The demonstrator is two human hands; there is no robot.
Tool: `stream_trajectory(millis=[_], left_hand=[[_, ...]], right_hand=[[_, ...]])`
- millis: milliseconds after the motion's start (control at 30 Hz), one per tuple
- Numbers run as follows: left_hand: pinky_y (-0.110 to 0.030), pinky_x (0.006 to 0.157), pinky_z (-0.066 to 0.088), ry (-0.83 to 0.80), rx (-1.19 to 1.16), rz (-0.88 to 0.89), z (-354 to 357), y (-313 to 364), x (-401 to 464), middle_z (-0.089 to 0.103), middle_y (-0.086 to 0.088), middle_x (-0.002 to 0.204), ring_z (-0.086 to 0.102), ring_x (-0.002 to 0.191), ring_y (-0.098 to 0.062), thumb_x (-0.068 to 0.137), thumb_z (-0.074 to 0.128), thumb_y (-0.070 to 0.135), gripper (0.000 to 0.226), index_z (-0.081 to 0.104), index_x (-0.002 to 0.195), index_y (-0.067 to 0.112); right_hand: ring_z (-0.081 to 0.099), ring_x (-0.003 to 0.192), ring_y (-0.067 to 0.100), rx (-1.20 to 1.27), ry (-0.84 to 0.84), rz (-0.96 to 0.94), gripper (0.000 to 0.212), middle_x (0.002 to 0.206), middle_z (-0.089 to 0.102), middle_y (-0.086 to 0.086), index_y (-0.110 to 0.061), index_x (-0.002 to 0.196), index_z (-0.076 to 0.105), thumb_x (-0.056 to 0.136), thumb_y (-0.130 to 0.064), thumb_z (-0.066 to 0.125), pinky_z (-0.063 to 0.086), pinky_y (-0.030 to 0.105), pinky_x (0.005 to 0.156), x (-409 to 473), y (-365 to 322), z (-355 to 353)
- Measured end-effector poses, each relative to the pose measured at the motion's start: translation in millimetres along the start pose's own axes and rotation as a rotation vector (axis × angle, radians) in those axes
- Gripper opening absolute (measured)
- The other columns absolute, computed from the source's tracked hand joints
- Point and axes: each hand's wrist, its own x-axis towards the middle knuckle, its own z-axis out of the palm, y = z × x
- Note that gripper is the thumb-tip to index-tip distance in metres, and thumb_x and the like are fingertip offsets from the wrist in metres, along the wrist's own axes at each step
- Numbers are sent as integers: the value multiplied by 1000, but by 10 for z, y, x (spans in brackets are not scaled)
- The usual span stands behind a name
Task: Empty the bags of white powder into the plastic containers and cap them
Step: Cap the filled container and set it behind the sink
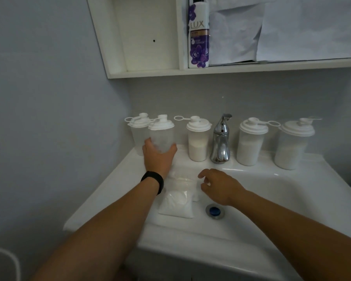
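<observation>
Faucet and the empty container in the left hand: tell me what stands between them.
One capped container, partly filled with white powder, stands between the faucet and the empty container that the left hand grips, in the head view.

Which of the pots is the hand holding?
The left hand grips the second container from the left, an empty one.

White ceramic sink (292,179): left hand (158,157) grips empty clear plastic container (161,136); right hand (219,186) hovers, fingers loosely curled, beside clear powder bag (176,201).
</observation>
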Motion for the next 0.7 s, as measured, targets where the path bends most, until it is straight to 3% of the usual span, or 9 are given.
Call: stream_trajectory(millis=[133, 267, 400, 533, 700], left_hand=[[-29, 88, 53, 6, 19, 132, -113, 16, -349, 44, 6, 126, 58, 105, -12, 76, 87, 37, 81, 44, 142, 21], [-29, 88, 52, -194, 161, 226, -135, -13, -556, 43, 7, 125, 57, 105, -15, 74, 89, 35, 80, 46, 139, 18], [-20, 74, 47, -437, 259, 235, -131, -76, -665, 50, 6, 117, 59, 95, -12, 74, 89, 38, 68, 48, 127, 28], [-18, 70, 44, -655, 354, 172, -108, -132, -667, 56, 3, 120, 60, 89, -10, 77, 88, 37, 68, 50, 133, 25], [-21, 76, 46, -768, 538, 284, -56, -123, -750, 55, 14, 120, 60, 90, -9, 73, 88, 49, 82, 48, 142, 30]], right_hand=[[58, 85, 8, 316, 196, 16, 23, 107, 62, -7, -28, 125, 62, 103, -26, 56, 42, 15, 75, -344, 204, 42], [62, 80, 17, 578, 263, 125, 16, 98, 61, -6, -30, 115, 66, 101, -26, 60, 46, 22, 67, -499, 406, -52], [59, 77, 16, 717, 246, 176, 20, 98, 57, -2, -24, 120, 64, 101, -24, 61, 47, 21, 58, -523, 462, -140], [62, 85, 19, 815, 286, 176, 24, 109, 60, 0, -27, 126, 61, 102, -24, 58, 53, 29, 67, -507, 478, -145], [66, 105, 24, 1064, 223, 158, 36, 125, 63, 0, -33, 139, 53, 103, -34, 55, 61, 36, 80, -476, 444, -182]])
